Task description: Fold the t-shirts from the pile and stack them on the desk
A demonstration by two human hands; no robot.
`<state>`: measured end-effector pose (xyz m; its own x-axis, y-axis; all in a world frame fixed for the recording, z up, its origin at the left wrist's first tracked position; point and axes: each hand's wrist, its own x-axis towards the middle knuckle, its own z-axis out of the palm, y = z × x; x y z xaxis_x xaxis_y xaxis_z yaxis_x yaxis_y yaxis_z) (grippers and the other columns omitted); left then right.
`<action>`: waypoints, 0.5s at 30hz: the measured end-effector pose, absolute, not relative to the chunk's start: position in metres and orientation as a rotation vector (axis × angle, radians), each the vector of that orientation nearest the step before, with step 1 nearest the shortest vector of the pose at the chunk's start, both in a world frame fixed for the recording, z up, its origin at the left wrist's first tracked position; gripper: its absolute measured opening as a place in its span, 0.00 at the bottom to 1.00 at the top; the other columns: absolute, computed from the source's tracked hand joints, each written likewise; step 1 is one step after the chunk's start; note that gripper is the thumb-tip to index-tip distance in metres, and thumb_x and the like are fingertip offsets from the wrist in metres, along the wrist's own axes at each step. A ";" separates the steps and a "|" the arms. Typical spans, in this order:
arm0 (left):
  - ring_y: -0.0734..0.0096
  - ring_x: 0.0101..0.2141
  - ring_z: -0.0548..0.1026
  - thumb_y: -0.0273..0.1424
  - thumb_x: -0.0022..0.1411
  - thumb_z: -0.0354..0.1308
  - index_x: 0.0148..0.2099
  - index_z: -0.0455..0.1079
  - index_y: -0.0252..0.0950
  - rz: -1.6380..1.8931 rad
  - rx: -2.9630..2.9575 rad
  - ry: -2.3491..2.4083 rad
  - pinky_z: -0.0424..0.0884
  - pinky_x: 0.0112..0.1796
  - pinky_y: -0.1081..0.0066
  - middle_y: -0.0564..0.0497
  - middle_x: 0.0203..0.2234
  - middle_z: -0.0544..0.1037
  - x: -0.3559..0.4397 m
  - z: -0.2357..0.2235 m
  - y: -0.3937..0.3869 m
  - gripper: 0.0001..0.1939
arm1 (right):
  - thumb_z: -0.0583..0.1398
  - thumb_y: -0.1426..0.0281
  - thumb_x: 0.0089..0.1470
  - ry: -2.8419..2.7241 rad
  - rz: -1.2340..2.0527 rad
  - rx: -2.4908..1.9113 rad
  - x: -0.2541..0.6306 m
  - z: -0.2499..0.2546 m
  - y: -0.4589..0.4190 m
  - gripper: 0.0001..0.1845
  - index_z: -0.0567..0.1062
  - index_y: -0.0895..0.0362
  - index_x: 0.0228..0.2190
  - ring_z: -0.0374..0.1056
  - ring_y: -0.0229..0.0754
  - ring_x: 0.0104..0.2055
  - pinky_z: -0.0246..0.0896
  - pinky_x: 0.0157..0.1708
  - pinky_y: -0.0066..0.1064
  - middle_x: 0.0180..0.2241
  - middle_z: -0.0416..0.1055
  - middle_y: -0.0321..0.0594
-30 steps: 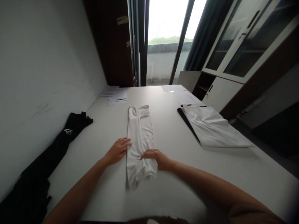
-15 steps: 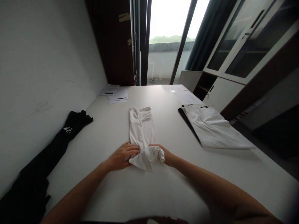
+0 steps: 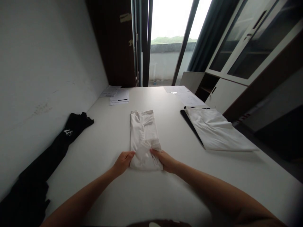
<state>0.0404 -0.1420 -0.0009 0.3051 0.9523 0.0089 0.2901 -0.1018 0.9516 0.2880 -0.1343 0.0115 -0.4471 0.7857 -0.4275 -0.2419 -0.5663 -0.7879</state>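
Note:
A white folded garment [image 3: 144, 135] lies lengthwise in the middle of the white table [image 3: 111, 126], its near end turned up over itself. Its exact kind cannot be made out. At the left near edge, my left hand [image 3: 123, 162] pinches the cloth between thumb and fingers. My right hand [image 3: 165, 160] grips the right near edge, thumb on top of the folded-over part and fingers hidden beneath. The far end of the cloth lies flat with some wrinkles.
Black clothing [image 3: 54, 151] with a white print stretches along the wall at left. A folded white cloth [image 3: 215, 129] lies over black fabric at right. Paper sheets [image 3: 119, 96] rest at the far left, more papers [image 3: 189, 96] at the far right. Cabinets [image 3: 227, 91] stand beyond.
The near end of the white garment has been lifted and folded away from me onto the rest, making it shorter. My left hand went from lying flat to pinching its edge.

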 end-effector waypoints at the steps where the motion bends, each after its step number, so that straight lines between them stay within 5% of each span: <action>1: 0.75 0.24 0.57 0.59 0.69 0.47 0.24 0.60 0.36 0.864 1.547 1.147 0.56 0.28 0.73 0.56 0.19 0.59 0.040 0.000 -0.141 0.33 | 0.74 0.51 0.46 -0.860 2.071 -1.076 0.289 0.011 -0.135 0.28 0.79 0.58 0.41 0.79 0.50 0.42 0.75 0.47 0.42 0.41 0.81 0.48; 5: 0.72 0.28 0.62 0.55 0.68 0.50 0.28 0.64 0.35 0.900 1.483 1.079 0.62 0.33 0.72 0.54 0.23 0.65 0.040 0.008 -0.139 0.29 | 0.78 0.58 0.39 -0.917 2.078 -1.049 0.293 0.011 -0.139 0.30 0.80 0.59 0.43 0.78 0.52 0.46 0.72 0.53 0.44 0.41 0.81 0.47; 15: 0.61 0.41 0.77 0.38 0.69 0.54 0.46 0.79 0.33 0.917 1.733 0.985 0.72 0.43 0.68 0.46 0.39 0.81 0.029 0.003 -0.128 0.16 | 0.79 0.55 0.34 -0.927 2.094 -0.942 0.291 0.032 -0.151 0.35 0.81 0.58 0.43 0.77 0.59 0.50 0.69 0.55 0.52 0.42 0.81 0.48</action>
<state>0.0293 -0.1277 0.0028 0.4041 0.9009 0.1583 0.2222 -0.2646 0.9384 0.2909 -0.1511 0.0318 -0.5277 0.7768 -0.3438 -0.2676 -0.5361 -0.8006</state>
